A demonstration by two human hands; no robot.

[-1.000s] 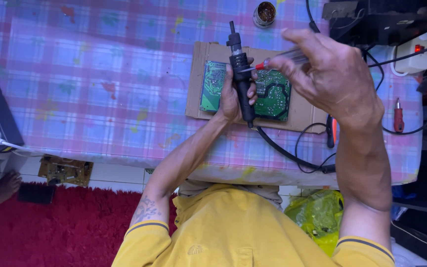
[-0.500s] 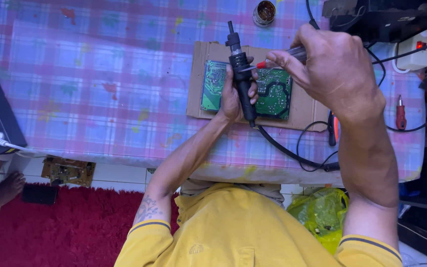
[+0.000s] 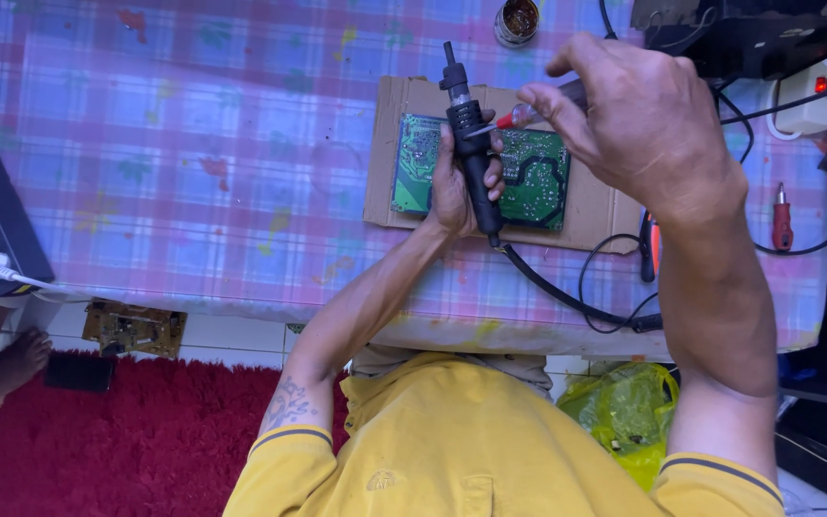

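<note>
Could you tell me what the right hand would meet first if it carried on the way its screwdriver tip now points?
Probably the black soldering tool held upright in the left hand: the right hand aims its red-handled screwdriver leftward, and the tip already looks to be at it. Depth is unclear.

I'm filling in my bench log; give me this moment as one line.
left hand: grips black soldering tool | right hand: holds red-tipped screwdriver | below: green circuit board

A home repair corner is suggested; a checked pink-and-blue tablecloth (image 3: 193, 144), red shaggy rug (image 3: 126, 440) and spare brown circuit board (image 3: 134, 328) are seen.
</note>
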